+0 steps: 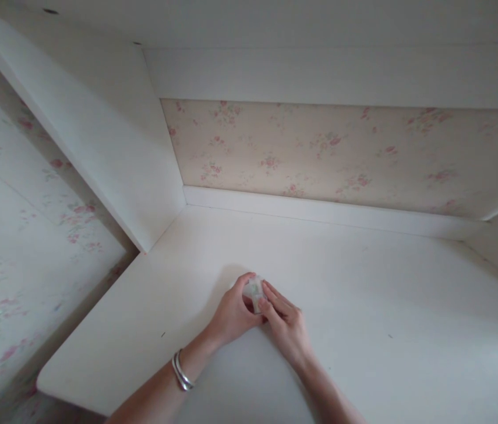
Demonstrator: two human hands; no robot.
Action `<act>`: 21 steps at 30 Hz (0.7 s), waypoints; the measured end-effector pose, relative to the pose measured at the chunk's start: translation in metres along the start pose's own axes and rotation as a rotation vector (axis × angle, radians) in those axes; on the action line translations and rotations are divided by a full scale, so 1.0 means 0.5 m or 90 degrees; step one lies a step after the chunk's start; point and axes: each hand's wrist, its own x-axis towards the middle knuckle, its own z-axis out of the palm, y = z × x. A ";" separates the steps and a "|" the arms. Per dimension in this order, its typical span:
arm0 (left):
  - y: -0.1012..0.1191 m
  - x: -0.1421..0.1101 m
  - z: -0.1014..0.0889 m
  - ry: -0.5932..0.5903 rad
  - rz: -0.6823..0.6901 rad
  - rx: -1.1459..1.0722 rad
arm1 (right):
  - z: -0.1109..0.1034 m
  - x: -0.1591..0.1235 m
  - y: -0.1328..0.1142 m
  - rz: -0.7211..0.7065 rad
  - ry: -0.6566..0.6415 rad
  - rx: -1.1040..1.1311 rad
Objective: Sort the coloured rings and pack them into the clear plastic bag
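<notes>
Between my two hands, just above or on the white desktop [341, 294], is a small whitish translucent object with a faint green mark [255, 290]. It could be a little packet or box; its kind is not clear. My left hand [234, 312] curls round its left side, thumb and fingers forming a loop. From the right, my right hand [288, 323] grips it with thumb and fingers. The fingers cover much of the object's edges. A silver bangle [182, 370] circles my left wrist.
A white side panel [112, 129] rises at the left of the desktop, and a white shelf [297, 23] hangs overhead. Floral wallpaper [311, 153] shows behind, above a low white back strip [319, 211]. The desktop's rounded corner [43, 380] lies at lower left.
</notes>
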 end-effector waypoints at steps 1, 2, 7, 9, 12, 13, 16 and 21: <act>0.000 0.001 -0.001 0.003 -0.002 -0.009 | -0.002 0.002 0.001 0.011 0.004 0.020; -0.001 0.001 -0.002 0.008 -0.001 -0.026 | -0.005 0.005 0.002 0.026 0.006 0.049; 0.002 0.005 -0.012 0.021 0.008 -0.154 | -0.033 0.030 0.016 0.110 0.058 0.264; 0.003 0.007 -0.015 0.039 0.010 -0.191 | -0.046 0.042 0.025 0.123 0.089 0.318; 0.003 0.014 -0.026 0.095 0.023 -0.208 | -0.060 0.056 0.033 0.141 0.116 0.371; 0.003 0.018 -0.034 0.115 0.030 -0.197 | -0.062 0.059 0.034 0.145 0.121 0.383; 0.006 0.037 -0.076 0.165 0.054 -0.112 | -0.066 0.062 0.034 0.145 0.112 0.398; 0.013 0.099 -0.189 0.215 0.093 0.171 | -0.065 0.060 0.036 0.128 0.084 0.368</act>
